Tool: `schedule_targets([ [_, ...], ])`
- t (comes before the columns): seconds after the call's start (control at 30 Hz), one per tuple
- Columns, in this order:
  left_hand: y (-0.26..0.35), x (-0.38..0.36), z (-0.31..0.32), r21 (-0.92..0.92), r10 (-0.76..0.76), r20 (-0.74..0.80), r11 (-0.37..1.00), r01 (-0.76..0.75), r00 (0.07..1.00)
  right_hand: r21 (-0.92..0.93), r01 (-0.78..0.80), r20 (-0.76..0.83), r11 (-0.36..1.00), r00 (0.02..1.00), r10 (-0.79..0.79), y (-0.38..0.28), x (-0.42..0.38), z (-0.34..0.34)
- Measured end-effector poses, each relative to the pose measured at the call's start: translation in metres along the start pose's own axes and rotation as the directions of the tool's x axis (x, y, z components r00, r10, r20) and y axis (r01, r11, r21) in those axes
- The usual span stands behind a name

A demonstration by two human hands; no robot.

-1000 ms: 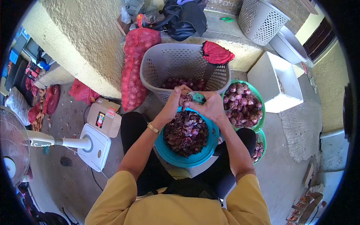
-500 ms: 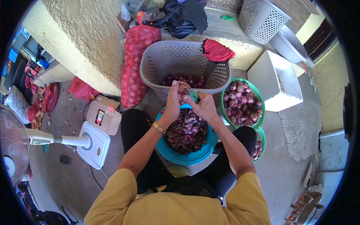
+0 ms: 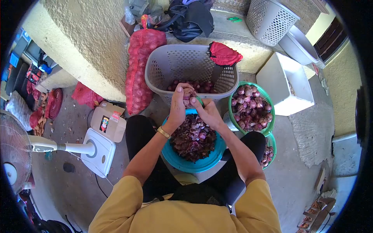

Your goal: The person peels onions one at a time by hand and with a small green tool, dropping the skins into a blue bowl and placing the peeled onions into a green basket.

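My left hand (image 3: 178,107) is wrapped round a brownish-pink onion (image 3: 189,94), above the near rim of a grey perforated basket (image 3: 160,62). My right hand (image 3: 209,112) meets it from the right, its fingers closed round a small green object (image 3: 200,101) that is mostly hidden. Below both hands stands a blue basin (image 3: 182,166) filled with dark red onion skins (image 3: 194,143). Red onions (image 3: 202,86) lie at the bottom of the grey basket. To the right, a green basket (image 3: 273,116) holds many unpeeled onions (image 3: 250,103).
A red mesh sack (image 3: 140,70) leans left of the grey basket. A white box (image 3: 285,85) stands at right, with a smaller green basket (image 3: 274,153) nearer. The fan (image 3: 15,151) and cardboard box (image 3: 107,120) are at left. A red cloth (image 3: 224,53) hangs over the basket rim.
My hands have shifted very slightly, and the onion between them is turned so more of it shows. Less of the green object is visible.
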State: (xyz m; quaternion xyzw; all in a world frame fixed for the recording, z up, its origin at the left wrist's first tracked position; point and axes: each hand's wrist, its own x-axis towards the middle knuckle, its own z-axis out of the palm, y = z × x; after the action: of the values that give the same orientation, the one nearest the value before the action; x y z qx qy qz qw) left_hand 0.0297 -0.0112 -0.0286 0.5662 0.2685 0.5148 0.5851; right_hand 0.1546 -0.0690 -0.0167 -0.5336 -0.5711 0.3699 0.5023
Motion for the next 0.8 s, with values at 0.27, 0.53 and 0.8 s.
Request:
schedule_targets([
  [0.27,-0.008,0.004,0.001,-0.097,-0.041,-0.02,0.994,0.039,0.999,0.122,-0.039,-0.044,0.992,0.998,0.044,0.0,-0.001,0.003],
  [0.53,-0.025,0.003,-0.008,-0.083,-0.05,0.236,0.994,0.071,0.971,-0.109,0.009,-0.05,0.994,0.999,-0.015,0.012,0.004,-0.02],
  [0.8,-0.001,0.004,-0.017,-0.095,-0.372,0.389,0.894,0.439,0.843,-0.29,0.145,-0.075,0.946,0.982,-0.174,0.011,0.003,-0.021],
])
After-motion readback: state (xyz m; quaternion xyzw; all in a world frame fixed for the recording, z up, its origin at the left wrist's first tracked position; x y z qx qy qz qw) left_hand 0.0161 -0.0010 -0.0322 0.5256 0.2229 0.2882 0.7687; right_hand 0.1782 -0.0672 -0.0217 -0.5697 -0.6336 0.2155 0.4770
